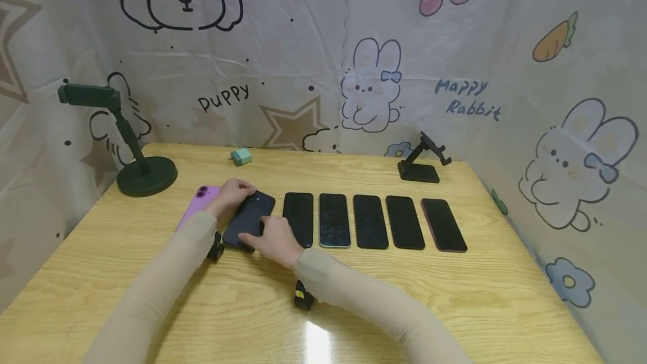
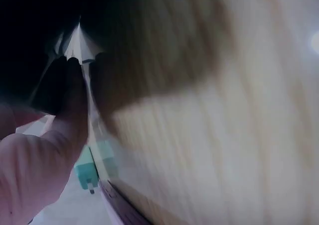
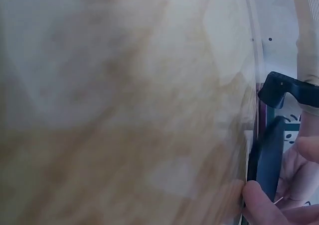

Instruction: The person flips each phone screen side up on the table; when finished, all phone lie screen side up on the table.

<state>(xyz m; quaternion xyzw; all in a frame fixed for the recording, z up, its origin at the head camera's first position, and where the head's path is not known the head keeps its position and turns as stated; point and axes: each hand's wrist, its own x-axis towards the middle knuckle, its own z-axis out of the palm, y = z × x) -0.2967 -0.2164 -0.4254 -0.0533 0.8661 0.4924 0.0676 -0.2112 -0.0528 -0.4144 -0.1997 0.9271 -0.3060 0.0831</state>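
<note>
A dark blue phone [image 1: 249, 219] lies back up, its camera end away from me, between my two hands in the head view. My left hand [image 1: 231, 196] holds its far end near the camera. Thumb and fingers of my right hand [image 1: 277, 242] grip its near right part. The right wrist view shows the dark blue phone [image 3: 271, 158] edge-on, with a right fingertip [image 3: 256, 200] on its near end. Beside the left wrist is a purple phone [image 1: 198, 202], partly covered by the left arm. A black-screened phone [image 1: 298, 218] lies just right of the right hand's fingers.
Several more dark-screened phones [image 1: 371, 221] continue the row rightward on the wooden table [image 1: 242, 308]. Behind stand a green phone stand [image 1: 146, 176], a mint charger plug [image 1: 241, 156] and a black phone stand [image 1: 418, 172]. A printed cloth [image 1: 283, 60] hangs at the back.
</note>
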